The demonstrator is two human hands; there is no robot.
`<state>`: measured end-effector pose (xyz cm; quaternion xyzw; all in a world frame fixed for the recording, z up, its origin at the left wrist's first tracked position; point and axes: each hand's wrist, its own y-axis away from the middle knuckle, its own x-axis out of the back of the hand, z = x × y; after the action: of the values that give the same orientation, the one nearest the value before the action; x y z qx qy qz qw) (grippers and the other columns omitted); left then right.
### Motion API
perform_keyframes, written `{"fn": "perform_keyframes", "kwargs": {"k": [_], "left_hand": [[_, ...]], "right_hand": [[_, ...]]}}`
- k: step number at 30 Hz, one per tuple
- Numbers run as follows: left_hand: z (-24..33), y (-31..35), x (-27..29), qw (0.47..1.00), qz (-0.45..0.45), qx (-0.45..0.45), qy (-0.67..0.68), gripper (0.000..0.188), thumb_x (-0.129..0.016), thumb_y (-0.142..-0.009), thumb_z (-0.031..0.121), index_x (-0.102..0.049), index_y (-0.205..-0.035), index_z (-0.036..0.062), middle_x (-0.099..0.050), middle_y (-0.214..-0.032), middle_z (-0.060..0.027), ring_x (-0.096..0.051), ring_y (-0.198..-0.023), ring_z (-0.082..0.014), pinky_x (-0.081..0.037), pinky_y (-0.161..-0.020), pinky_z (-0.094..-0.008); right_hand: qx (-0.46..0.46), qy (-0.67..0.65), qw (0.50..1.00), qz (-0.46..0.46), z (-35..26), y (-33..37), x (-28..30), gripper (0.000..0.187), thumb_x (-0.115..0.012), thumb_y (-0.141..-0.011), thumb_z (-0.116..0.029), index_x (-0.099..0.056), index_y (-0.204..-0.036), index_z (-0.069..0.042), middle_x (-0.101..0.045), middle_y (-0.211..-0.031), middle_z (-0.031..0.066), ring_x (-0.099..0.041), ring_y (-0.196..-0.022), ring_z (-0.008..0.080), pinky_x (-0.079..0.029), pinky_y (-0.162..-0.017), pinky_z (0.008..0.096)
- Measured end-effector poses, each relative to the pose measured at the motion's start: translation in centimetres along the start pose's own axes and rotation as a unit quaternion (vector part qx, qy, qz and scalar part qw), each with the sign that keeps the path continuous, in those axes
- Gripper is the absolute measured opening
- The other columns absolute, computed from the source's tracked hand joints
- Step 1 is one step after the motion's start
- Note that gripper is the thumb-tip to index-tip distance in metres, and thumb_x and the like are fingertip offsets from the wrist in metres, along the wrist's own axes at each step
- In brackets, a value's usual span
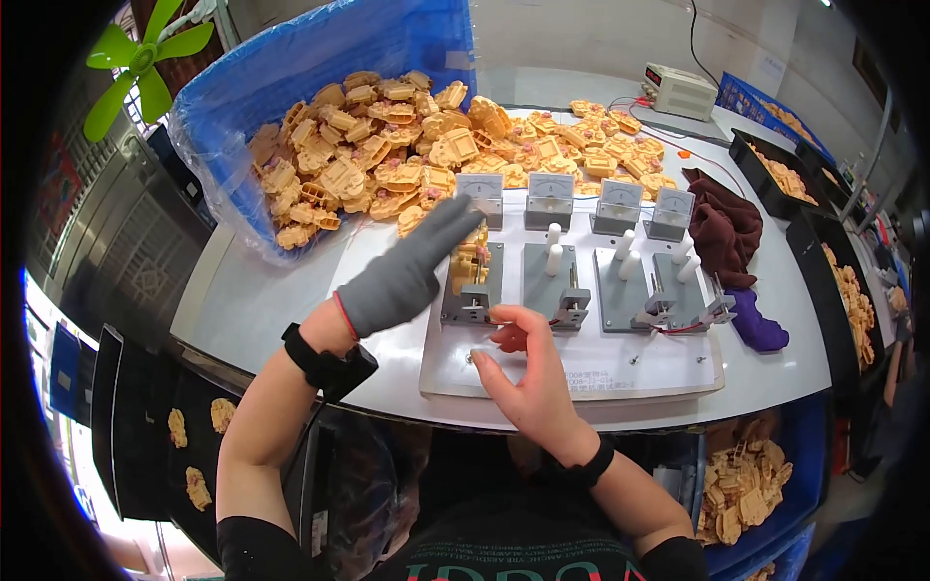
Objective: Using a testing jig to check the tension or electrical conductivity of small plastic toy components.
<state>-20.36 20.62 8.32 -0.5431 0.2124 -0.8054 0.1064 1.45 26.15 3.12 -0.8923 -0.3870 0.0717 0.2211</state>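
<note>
My left hand [407, 266], in a grey glove, reaches over the leftmost station of a test jig with its fingers stretched out. A tan plastic housing [469, 259] sits in that station, partly hidden behind the glove. My right hand [528, 373] is bare, its fingers curved and the thumb apart, by the front of the same station's grey clamp block [473, 302]. No object shows in it. The other grey stations [552, 290] carry white posts [554, 259] and no housing. Behind the stations stands a row of analog meters [550, 196].
A big blue bin [320, 58] spills tan housings [542, 150] across the white table [252, 300]. At right lie a brown cloth [722, 228], a purple cloth [759, 320] and black trays [809, 242]. A power supply [681, 92] stands at the back. A green fan [142, 60] is at upper left.
</note>
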Motion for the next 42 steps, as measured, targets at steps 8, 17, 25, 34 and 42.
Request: {"fn": "perform_keyframes", "kwargs": {"k": [8,17,25,34,42], "left_hand": [[-8.7,1.3,-1.1,0.969,-0.094,0.2,-0.113,0.062,-0.065,-0.081,0.013,-0.045,-0.139,0.0027,-0.052,-0.133,-0.0209,-0.049,-0.124,-0.0358,-0.04,-0.105,-0.0405],[-9.3,1.4,-4.5,0.942,-0.085,0.264,-0.191,0.056,-0.074,-0.075,0.031,-0.057,-0.126,0.0132,-0.057,-0.114,-0.0177,-0.053,-0.115,-0.0338,-0.047,-0.095,-0.0409],[-7.0,3.4,-1.7,0.905,-0.188,0.308,-0.224,0.064,-0.077,-0.072,0.033,-0.053,-0.128,0.0123,-0.055,-0.12,-0.0176,-0.05,-0.117,-0.036,-0.045,-0.1,-0.0403],[-8.2,6.9,-1.1,0.896,-0.086,0.417,-0.128,0.082,-0.076,-0.073,0.034,-0.04,-0.143,0.0099,-0.048,-0.136,-0.0228,-0.05,-0.122,-0.0398,-0.043,-0.103,-0.0417],[-8.0,8.4,1.1,0.837,0.034,0.539,0.094,0.084,-0.075,-0.075,0.036,-0.036,-0.145,0.0099,-0.051,-0.127,-0.0174,-0.058,-0.107,-0.0298,-0.051,-0.089,-0.0412]], "right_hand": [[0.13,0.316,0.935,-0.096,1.1,0.3,0.5,0.019,-0.068,-0.085,-0.012,-0.061,-0.101,-0.004,-0.057,-0.097,0.0099,-0.057,-0.09,0.0283,-0.047,-0.082,0.0379],[0.128,0.334,0.93,-0.079,1.5,-0.1,-0.4,0.009,-0.068,-0.084,-0.013,-0.062,-0.088,-0.007,-0.056,-0.087,0.0072,-0.058,-0.082,0.0262,-0.047,-0.074,0.0384],[0.129,0.337,0.93,-0.063,1.6,-0.2,-0.2,0.009,-0.068,-0.082,-0.012,-0.061,-0.086,-0.006,-0.057,-0.085,0.0085,-0.059,-0.081,0.0272,-0.048,-0.073,0.0388],[0.144,0.325,0.933,-0.061,1.7,-0.1,-0.2,0.007,-0.067,-0.083,-0.011,-0.063,-0.086,-0.006,-0.057,-0.085,0.0068,-0.059,-0.081,0.0255,-0.049,-0.072,0.0378],[0.146,0.328,0.93,-0.082,1.5,-0.2,0.1,0.006,-0.067,-0.083,-0.01,-0.064,-0.087,-0.007,-0.058,-0.085,0.0069,-0.06,-0.081,0.026,-0.048,-0.073,0.0369]]}}
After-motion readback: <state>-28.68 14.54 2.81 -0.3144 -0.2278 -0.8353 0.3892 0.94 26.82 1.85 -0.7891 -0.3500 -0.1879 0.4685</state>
